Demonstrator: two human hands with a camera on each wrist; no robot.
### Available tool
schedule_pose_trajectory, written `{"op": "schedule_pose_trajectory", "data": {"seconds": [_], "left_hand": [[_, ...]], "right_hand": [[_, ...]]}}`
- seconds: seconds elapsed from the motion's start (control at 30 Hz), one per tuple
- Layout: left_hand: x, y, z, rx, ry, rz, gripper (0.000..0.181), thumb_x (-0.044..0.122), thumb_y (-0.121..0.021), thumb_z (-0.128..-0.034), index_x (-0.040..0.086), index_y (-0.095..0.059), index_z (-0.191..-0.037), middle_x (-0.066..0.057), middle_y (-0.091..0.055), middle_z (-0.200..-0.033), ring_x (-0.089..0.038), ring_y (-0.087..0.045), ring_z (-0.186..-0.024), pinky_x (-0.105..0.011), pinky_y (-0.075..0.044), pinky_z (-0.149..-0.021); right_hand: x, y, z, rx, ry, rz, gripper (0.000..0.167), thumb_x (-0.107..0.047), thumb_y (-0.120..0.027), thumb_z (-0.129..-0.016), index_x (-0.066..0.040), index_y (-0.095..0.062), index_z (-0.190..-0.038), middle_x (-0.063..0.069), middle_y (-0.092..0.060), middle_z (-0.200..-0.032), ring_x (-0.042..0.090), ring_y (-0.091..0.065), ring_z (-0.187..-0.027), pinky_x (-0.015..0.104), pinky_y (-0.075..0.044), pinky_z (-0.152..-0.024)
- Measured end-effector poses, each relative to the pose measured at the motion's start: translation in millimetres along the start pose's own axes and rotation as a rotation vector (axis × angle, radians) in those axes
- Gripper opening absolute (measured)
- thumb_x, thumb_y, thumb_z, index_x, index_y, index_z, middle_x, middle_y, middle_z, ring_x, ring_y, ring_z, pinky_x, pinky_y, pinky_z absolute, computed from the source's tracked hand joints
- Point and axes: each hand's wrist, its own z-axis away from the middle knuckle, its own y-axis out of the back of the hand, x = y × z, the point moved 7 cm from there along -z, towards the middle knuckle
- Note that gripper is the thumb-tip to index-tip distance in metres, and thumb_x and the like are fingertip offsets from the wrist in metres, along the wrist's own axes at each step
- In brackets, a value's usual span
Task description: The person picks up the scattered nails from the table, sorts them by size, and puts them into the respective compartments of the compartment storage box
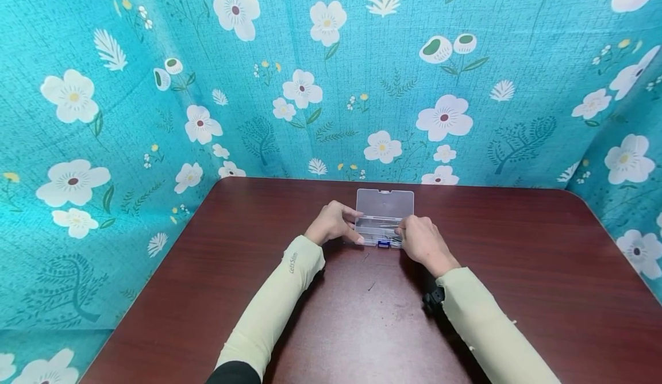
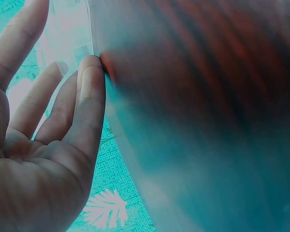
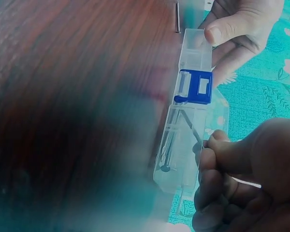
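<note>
A clear plastic compartment box [image 1: 368, 240] stands at the table's back, its lid [image 1: 385, 203] raised and a blue latch [image 3: 201, 87] on its front. My left hand [image 1: 333, 223] holds the box's left end, thumb on the front corner and fingers along the side. Over the right compartments, my right hand [image 1: 421, 240] pinches a thin metal nail [image 3: 189, 122] between thumb and fingertips; the nail's far end is partly hidden. More nails [image 3: 168, 150] lie inside the box at that end. The left wrist view shows the left fingers [image 2: 89, 92] by the box edge.
The dark red-brown table [image 1: 496, 246] extends around the box. A small thin dark piece [image 1: 371, 286] lies in front of it. Another nail [image 3: 178, 19] shows past the box's left end in the right wrist view. A flowered teal curtain [image 1: 331, 85] hangs behind the table.
</note>
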Motion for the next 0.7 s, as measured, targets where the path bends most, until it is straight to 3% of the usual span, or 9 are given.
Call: {"op": "schedule_pose_trajectory", "data": {"seconds": [0.2, 0.4, 0.57, 0.7], "left_hand": [[0.9, -0.2, -0.1, -0.004, 0.002, 0.006, 0.067, 0.009, -0.101, -0.0538, 0.017, -0.078, -0.116, -0.001, -0.076, -0.086, -0.008, -0.070, -0.081, -0.028, -0.055, -0.072], [1.4, -0.8, 0.5, -0.007, -0.006, 0.017, 0.067, 0.009, -0.100, -0.0547, 0.016, -0.078, -0.117, -0.002, -0.076, -0.090, -0.009, -0.071, -0.083, -0.029, -0.056, -0.074], [0.5, -1.3, 1.5, -0.016, -0.007, 0.025, 0.067, 0.009, -0.101, -0.0542, 0.015, -0.078, -0.117, -0.004, -0.076, -0.093, -0.009, -0.071, -0.083, -0.028, -0.056, -0.072], [2.0, 0.0, 2.2, -0.016, -0.030, 0.044, 0.066, 0.007, -0.100, -0.0545, 0.011, -0.077, -0.117, -0.006, -0.076, -0.097, -0.010, -0.071, -0.084, -0.028, -0.056, -0.070]], "right_hand": [[2.9, 4.9, 3.6, 0.047, 0.012, -0.030, 0.022, -0.009, -0.064, -0.098, -0.009, -0.073, -0.078, 0.003, -0.064, -0.073, 0.021, -0.053, -0.065, 0.039, -0.046, -0.063], [-2.4, 10.3, 13.3, 0.110, 0.063, -0.117, 0.021, -0.009, -0.064, -0.098, -0.008, -0.072, -0.079, 0.000, -0.058, -0.067, 0.019, -0.049, -0.061, 0.038, -0.044, -0.062], [-6.7, 2.5, 25.5, 0.058, 0.056, -0.264, 0.017, -0.010, -0.066, -0.097, -0.009, -0.078, -0.085, -0.004, -0.062, -0.071, 0.017, -0.051, -0.066, 0.035, -0.045, -0.064], [-11.6, -5.9, 32.5, 0.008, 0.058, -0.315, 0.013, -0.011, -0.068, -0.095, -0.011, -0.079, -0.088, -0.005, -0.067, -0.076, 0.013, -0.055, -0.060, 0.035, -0.047, -0.062]]}}
